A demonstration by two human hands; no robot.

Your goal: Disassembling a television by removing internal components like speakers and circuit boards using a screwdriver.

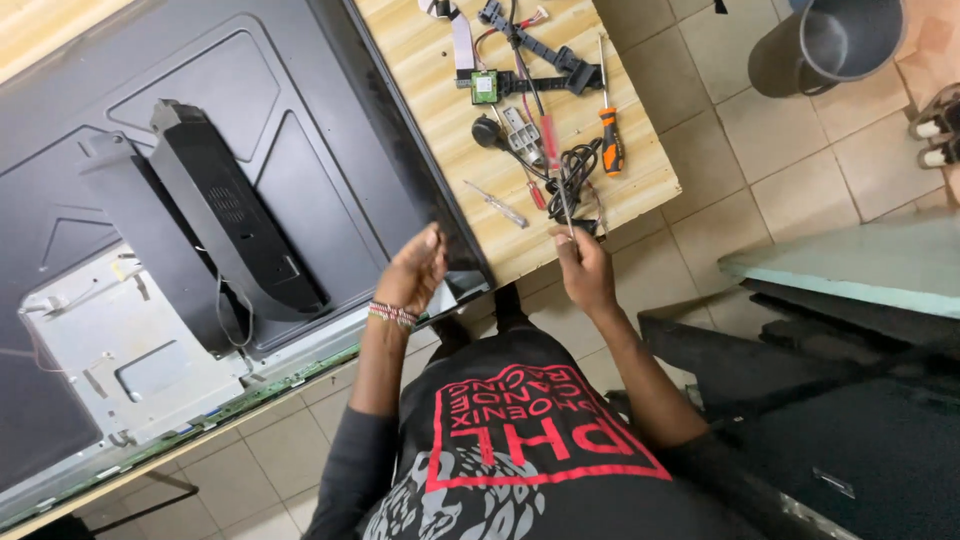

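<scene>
A large flat television [300, 130] lies face down on a wooden table [640, 180], its black back panel up. My left hand [413, 272], with a beaded bracelet at the wrist, rests at the television's near corner with its fingers bunched together on the black frame edge. My right hand [585, 268] is closed on the thin metal shaft of a red-handled screwdriver [549, 138] that reaches across the table top. Whether anything small sits between the left fingers is too small to tell.
On the table lie an orange-and-black screwdriver [610, 140], a small clear one [497, 203], a green circuit board [484, 86], a coiled black cable [577, 165] and black plastic strips [548, 48]. A loose black cover [230, 215] lies on the television. A grey bucket [835, 40] stands on the tiles.
</scene>
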